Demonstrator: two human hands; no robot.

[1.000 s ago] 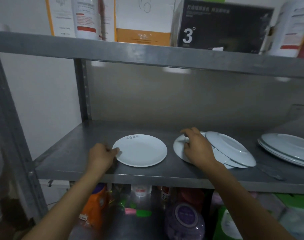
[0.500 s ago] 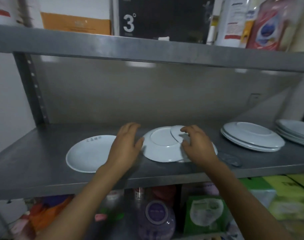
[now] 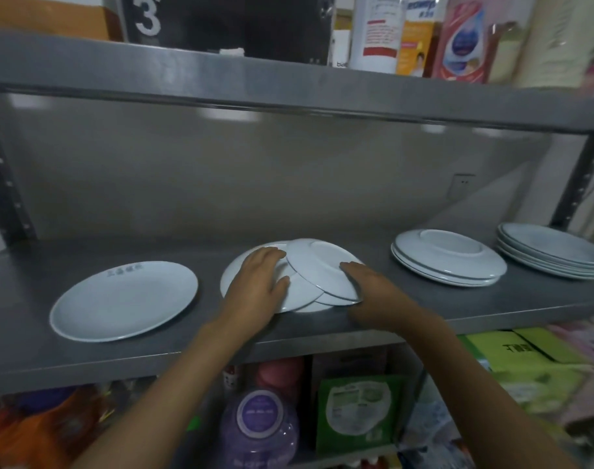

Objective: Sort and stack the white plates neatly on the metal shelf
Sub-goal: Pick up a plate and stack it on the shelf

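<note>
On the metal shelf (image 3: 407,311) lies a loose pile of upside-down white plates (image 3: 319,269), fanned and tilted at the middle. My left hand (image 3: 260,282) lies flat on the pile's left plate, fingers spread. My right hand (image 3: 366,292) grips the right edge of the top, tilted plate. A single white plate with small lettering (image 3: 124,301) lies face up at the left. An upside-down stack of plates (image 3: 447,257) sits to the right, and another stack (image 3: 552,253) sits at the far right.
The upper shelf (image 3: 288,86) hangs close above, loaded with a black box (image 3: 221,22) and bottles (image 3: 378,32). Below the plate shelf are a purple bottle (image 3: 260,428), green packs (image 3: 358,411) and orange bags (image 3: 48,431). A shelf upright (image 3: 580,184) stands at the right.
My left hand left the lettered plate and moved right onto the middle pile. My right hand shifted to the pile's right edge. The view swung right, bringing the far-right stack into sight.
</note>
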